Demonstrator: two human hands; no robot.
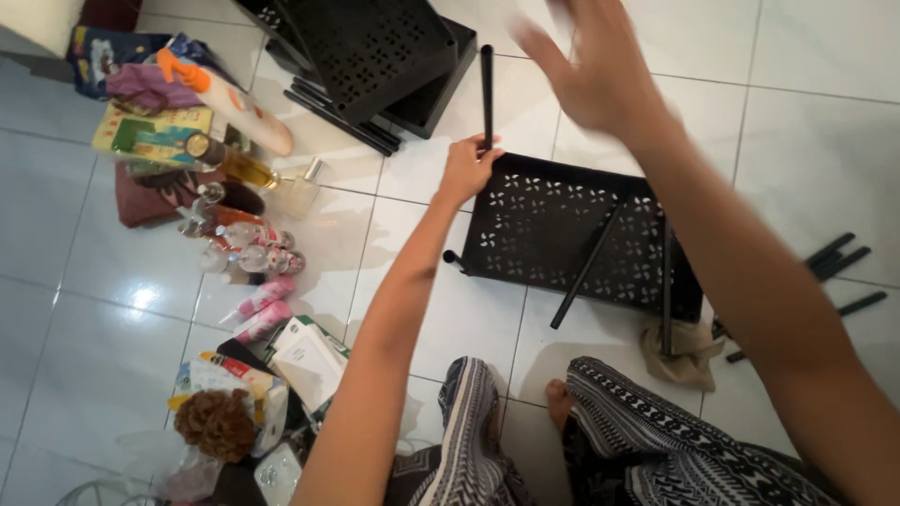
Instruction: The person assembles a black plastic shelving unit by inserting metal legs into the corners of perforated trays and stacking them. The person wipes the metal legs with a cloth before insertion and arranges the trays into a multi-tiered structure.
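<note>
Left hand grips upright black pole; right hand raised, fingers spread.

The floor is laid with large glossy white tiles, set apart by thin grey grout lines. It catches a bright glint of overhead light near its left edge (a small, sharp reflection). At the far left corner a pale surface rises, perhaps a wall or furniture. Soft shadows fall across the tiles.
</note>
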